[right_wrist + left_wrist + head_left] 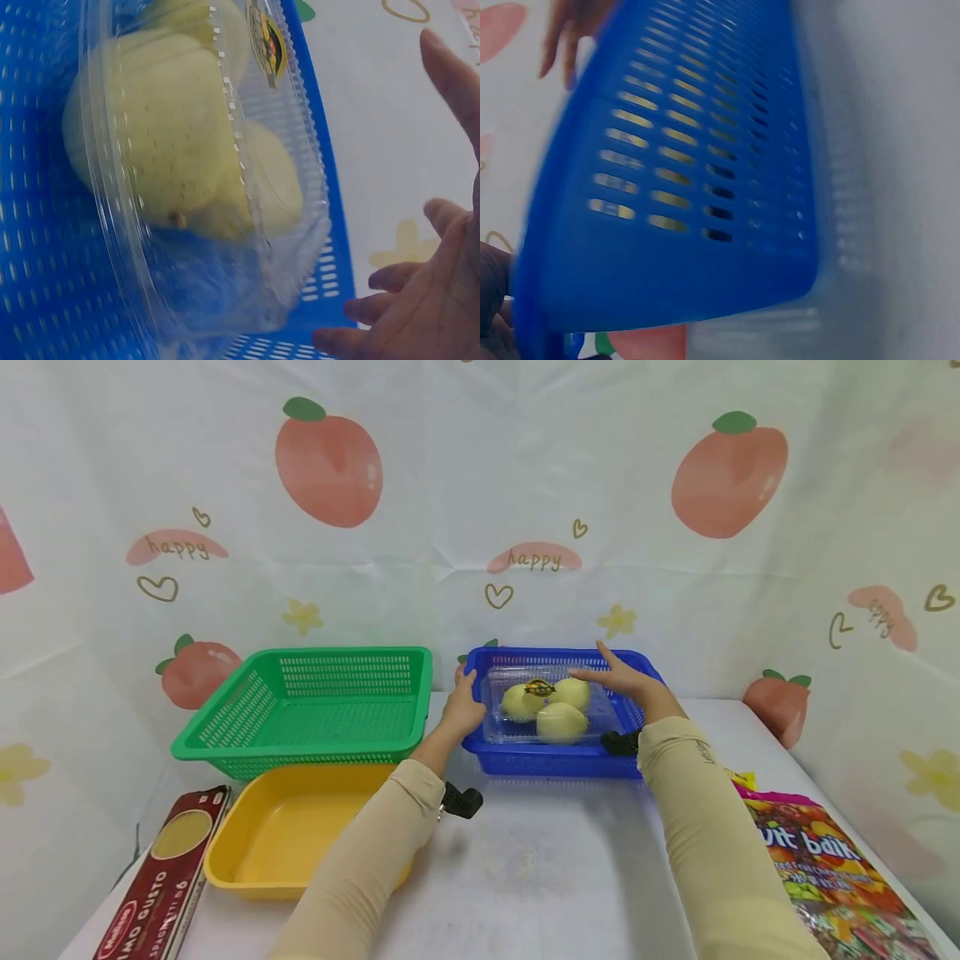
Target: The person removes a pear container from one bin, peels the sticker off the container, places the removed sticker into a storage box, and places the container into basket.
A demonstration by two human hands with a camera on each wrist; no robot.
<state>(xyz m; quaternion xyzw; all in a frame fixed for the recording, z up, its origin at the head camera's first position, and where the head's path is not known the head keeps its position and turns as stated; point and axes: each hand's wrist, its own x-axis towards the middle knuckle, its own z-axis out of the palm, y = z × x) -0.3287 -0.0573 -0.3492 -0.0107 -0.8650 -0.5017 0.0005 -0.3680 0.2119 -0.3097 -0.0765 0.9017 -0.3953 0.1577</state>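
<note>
A blue slotted basket [558, 763] stands toward the back, and inside it lies a clear plastic clamshell box [506, 735] with a dark and gold label. Three pale yellow-green, pear-like fruits [161, 124] show through its plastic. My left hand [462, 706] is at the basket's left rim, its fingers pointing forward; in the left wrist view the rim [536, 330] hides part of it. My right hand [626, 681] hovers above the basket's right side with thumb and fingers spread, holding nothing. The right wrist view shows these fingers [394, 277] apart from the box.
A green basket [300, 756] stands left of the blue one, with a yellow tub [258, 889] in front of it. A red spaghetti pack [168, 868] lies at far left, a colourful candy bag [832, 860] at right. A fruit-print sheet [450, 468] hangs behind.
</note>
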